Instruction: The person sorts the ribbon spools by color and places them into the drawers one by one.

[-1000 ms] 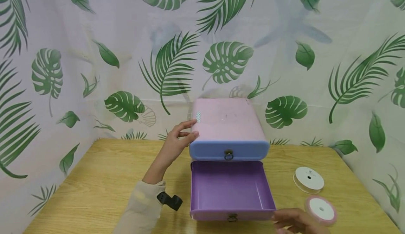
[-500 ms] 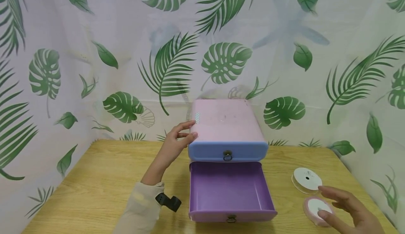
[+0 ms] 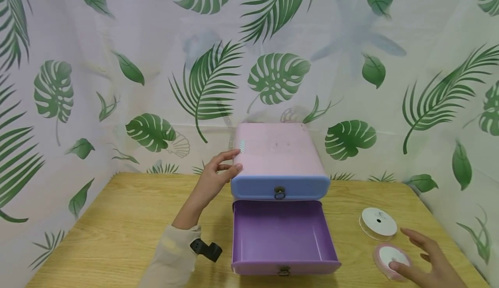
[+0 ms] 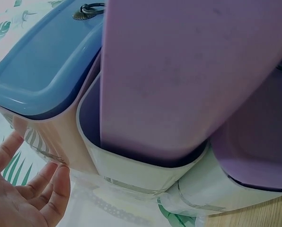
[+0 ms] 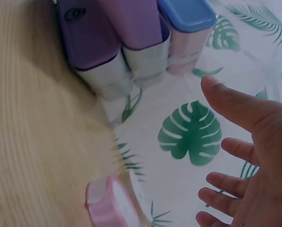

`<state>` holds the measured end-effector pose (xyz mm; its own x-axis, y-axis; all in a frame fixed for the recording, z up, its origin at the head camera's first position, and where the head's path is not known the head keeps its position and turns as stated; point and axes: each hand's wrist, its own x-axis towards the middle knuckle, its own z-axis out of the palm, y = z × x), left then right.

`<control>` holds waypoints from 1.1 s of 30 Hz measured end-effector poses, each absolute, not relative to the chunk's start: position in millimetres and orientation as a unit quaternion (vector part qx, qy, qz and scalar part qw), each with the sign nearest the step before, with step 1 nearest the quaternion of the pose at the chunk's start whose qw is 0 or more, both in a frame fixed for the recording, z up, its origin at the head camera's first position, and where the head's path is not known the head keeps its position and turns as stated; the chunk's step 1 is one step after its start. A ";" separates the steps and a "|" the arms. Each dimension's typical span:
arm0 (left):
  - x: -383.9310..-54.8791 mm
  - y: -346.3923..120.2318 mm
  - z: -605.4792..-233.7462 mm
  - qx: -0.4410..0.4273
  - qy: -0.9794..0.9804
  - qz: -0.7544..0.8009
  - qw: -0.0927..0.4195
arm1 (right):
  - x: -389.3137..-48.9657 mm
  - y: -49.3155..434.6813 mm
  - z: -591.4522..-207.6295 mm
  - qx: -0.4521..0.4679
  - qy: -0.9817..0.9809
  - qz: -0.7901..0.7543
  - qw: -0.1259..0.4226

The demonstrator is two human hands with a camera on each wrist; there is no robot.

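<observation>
A stacked drawer cabinet (image 3: 277,153) has a pink top and a blue drawer front (image 3: 302,187) with a ring pull. Below that, a purple drawer (image 3: 280,236) is pulled out and looks bare inside. The left hand (image 3: 212,179) touches the cabinet's upper left side, fingers and thumb spread. To the right lie a white ribbon spool (image 3: 378,224) and a pink ribbon spool (image 3: 380,267). Beside them the right hand (image 3: 434,262) is spread, its thumb overlapping the pink spool in the head view. Nothing is between its fingers in the right wrist view.
The wooden table (image 3: 124,227) backs onto a white leaf-print cloth (image 3: 280,32). A third, purple-fronted drawer (image 5: 91,38) at the cabinet's bottom is closed. On the left forearm, a black band (image 3: 206,250) sits over the beige sleeve (image 3: 169,253).
The right hand has left the purple drawer's front right corner and moved right, to the ribbon spools. The left hand stays on the cabinet, and the drawer keeps its place.
</observation>
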<state>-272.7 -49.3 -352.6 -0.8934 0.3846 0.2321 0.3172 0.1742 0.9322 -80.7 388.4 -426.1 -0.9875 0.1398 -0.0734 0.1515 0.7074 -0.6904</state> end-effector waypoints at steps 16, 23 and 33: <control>-273.0 -47.9 -350.9 0.228 0.766 0.600 0.042 | -94.2 409.8 -461.0 0.090 0.924 -0.365 0.066; -271.1 -48.1 -350.9 0.229 0.765 0.602 0.030 | -102.0 407.5 -463.8 0.105 0.924 -0.351 0.109; -272.7 -46.1 -352.1 0.223 0.766 0.603 0.036 | -98.3 404.0 -470.5 0.043 0.960 -0.276 -0.024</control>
